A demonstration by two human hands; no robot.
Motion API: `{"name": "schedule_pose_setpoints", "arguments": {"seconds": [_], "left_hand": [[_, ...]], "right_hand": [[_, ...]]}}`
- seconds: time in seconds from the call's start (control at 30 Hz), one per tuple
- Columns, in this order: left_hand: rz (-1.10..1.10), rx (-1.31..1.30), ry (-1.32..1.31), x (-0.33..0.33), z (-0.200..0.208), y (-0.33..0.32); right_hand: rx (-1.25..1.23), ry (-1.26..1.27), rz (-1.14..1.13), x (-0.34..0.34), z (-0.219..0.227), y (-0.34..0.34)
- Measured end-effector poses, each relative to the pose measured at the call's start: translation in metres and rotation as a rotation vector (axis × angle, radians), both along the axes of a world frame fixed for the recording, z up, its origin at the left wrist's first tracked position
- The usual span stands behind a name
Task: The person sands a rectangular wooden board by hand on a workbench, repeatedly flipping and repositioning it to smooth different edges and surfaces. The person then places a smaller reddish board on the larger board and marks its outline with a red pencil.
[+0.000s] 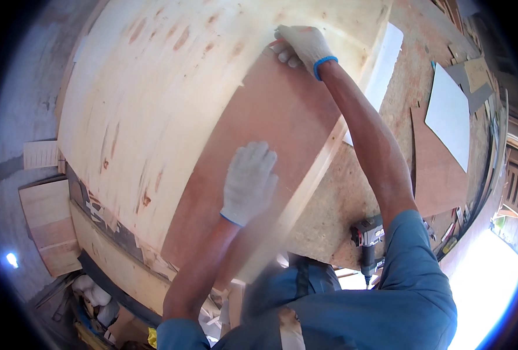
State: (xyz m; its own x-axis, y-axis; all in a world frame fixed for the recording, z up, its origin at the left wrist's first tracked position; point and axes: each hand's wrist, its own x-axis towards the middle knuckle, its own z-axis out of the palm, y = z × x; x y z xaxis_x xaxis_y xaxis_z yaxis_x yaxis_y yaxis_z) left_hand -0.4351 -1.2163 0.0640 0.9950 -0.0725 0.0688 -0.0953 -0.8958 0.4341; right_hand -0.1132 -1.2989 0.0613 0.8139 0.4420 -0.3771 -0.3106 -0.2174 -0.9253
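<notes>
My left hand (249, 182), in a white knit glove with a blue cuff, lies flat on a reddish-brown thin wood sheet (235, 131), its fingers stretched forward. That sheet rests on a larger pale plywood panel (136, 111) with brown knots and streaks. At the sheet's far end, my right hand (305, 48), gloved the same way, is closed around a thin orange-red pencil-like stick (276, 42). The stick's tip is close to the sheet's far left corner; whether it touches the panel is hard to tell. Most of the stick is hidden by the fingers.
A cordless drill (368, 236) sits by my right elbow on the worn workbench (329, 204). Further right lie a white sheet (450, 116) and a brown board (440, 175). Wood offcuts (50, 224) stand left of the panel. A pale wood strip (323, 160) runs along the panel's right edge.
</notes>
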Motion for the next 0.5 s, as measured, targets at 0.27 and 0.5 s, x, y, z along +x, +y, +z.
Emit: {"name": "schedule_pose_setpoints", "arguments": {"seconds": [0.27, 0.5], "left_hand": [[0.004, -0.005, 0.056, 0.0, -0.001, -0.003], [0.007, -0.012, 0.014, -0.001, 0.0, -0.007]], "right_hand": [[-0.126, -0.13, 0.12, 0.002, 0.01, -0.044], [-0.379, -0.118, 0.03, -0.037, 0.029, -0.172]]}}
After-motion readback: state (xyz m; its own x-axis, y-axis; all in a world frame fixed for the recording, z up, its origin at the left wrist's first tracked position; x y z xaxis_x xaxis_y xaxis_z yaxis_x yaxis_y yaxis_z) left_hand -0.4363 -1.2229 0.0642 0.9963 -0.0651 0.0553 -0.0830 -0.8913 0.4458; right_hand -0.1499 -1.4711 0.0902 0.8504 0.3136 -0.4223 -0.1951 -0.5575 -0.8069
